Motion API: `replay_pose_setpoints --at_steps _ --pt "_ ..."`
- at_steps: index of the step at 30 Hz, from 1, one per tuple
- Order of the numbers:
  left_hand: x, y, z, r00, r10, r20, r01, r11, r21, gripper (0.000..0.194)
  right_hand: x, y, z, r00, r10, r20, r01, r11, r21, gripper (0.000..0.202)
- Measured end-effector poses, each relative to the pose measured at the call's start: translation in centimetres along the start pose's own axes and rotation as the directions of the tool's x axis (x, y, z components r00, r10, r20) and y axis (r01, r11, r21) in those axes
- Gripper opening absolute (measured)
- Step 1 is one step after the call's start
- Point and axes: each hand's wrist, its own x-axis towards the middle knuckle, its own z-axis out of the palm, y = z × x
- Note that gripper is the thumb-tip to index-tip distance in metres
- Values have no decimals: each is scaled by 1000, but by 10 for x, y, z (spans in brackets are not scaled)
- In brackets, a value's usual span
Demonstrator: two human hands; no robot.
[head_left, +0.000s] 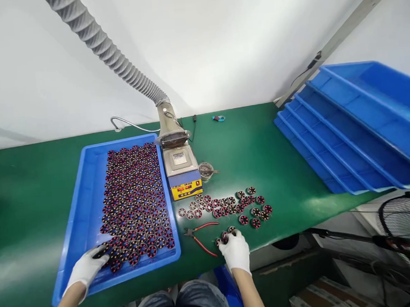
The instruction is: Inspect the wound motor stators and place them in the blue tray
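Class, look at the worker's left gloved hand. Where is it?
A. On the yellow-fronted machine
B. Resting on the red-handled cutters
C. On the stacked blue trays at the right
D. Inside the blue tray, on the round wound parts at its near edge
D: the left hand lies inside the blue tray, its fingers on the round wound parts at the near edge.

left hand (86, 268): fingertips hide the parts beneath them in the tray (78, 226)
right hand (236, 251): covers the parts it touches; grip unclear
stacked trays (356, 125): cut off at right edge
hose (104, 44): runs off the top
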Motion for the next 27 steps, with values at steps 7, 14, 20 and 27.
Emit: replay_pose_setpoints --at_steps 7,14,20,27 --pt "-8 5 -4 995 81 56 -83 996 19 29 -28 -45 10 949 -290 128 298 953 -54 36" --pt "-7 -5 -7 990 122 76 -129 986 104 32 -16 -92 25 896 -313 315 363 925 -111 42" --pt "-4 -17 -12 974 205 92 -220 952 213 29 -8 -97 10 910 -303 282 321 947 -18 33" --pt "2 -14 -13 949 286 129 -309 924 225 21 -17 -84 -11 982 -170 85 133 933 336 25"
